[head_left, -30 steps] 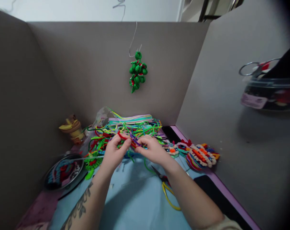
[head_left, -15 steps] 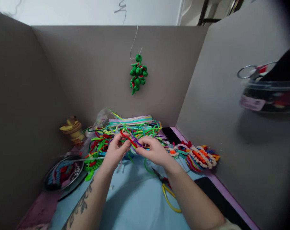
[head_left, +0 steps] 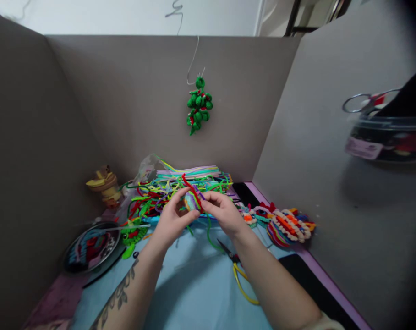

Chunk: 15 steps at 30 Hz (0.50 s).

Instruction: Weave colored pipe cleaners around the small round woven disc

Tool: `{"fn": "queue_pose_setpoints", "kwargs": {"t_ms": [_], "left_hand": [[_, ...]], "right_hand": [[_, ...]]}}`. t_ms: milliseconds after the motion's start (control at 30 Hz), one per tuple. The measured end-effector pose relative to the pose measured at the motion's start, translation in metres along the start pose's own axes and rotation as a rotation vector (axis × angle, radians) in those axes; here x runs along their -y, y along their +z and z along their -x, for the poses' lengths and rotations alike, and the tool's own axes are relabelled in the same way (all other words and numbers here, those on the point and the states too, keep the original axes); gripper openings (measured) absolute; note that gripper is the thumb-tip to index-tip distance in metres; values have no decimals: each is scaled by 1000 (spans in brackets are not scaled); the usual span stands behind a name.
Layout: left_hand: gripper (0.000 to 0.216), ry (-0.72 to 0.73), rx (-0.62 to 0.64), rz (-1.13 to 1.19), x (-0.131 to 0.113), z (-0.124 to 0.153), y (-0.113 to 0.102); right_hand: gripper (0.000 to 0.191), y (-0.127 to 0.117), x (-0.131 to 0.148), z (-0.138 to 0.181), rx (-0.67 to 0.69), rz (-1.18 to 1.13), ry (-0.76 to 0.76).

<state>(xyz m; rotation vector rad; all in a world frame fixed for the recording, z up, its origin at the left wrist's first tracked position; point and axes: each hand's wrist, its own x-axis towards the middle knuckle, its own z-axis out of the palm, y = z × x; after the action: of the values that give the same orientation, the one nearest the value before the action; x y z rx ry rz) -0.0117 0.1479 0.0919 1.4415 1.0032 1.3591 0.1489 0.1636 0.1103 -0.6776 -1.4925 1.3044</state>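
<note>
A small striped pipe-cleaner piece (head_left: 193, 200) in turquoise, yellow, purple and red is held up between my two hands. My left hand (head_left: 175, 217) grips its left side with thumb and fingers. On the right, my right hand (head_left: 221, 211) pinches its edge, near a purple end. A red pipe cleaner (head_left: 187, 181) runs along the piece and its free end sticks up. Just behind lies a heap of loose coloured pipe cleaners (head_left: 153, 200). Scissors (head_left: 241, 282) with yellow handles rest on the blue cloth (head_left: 194, 284) beside my right forearm.
Grey panels (head_left: 132, 101) stand on three sides. A green and red ornament (head_left: 199, 105) hangs from a wire at the back. To the left are a round dish (head_left: 117, 243) and a yellowish pot (head_left: 106, 190); on the right, striped pipe-cleaner figures (head_left: 288, 226) and a wall-mounted clear container (head_left: 390, 142).
The piece has turned, so its striped side shows and the red strand now points more upward. My left hand has shifted slightly right and opened wider around it.
</note>
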Motion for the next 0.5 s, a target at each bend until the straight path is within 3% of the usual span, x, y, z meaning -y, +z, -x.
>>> {"fn": "queue_pose_setpoints", "kwargs": {"t_ms": [500], "left_hand": [[54,247,-164,-300,-4,9,10]], "right_hand": [[26,14,-9,4,-225,0,-65]]}}
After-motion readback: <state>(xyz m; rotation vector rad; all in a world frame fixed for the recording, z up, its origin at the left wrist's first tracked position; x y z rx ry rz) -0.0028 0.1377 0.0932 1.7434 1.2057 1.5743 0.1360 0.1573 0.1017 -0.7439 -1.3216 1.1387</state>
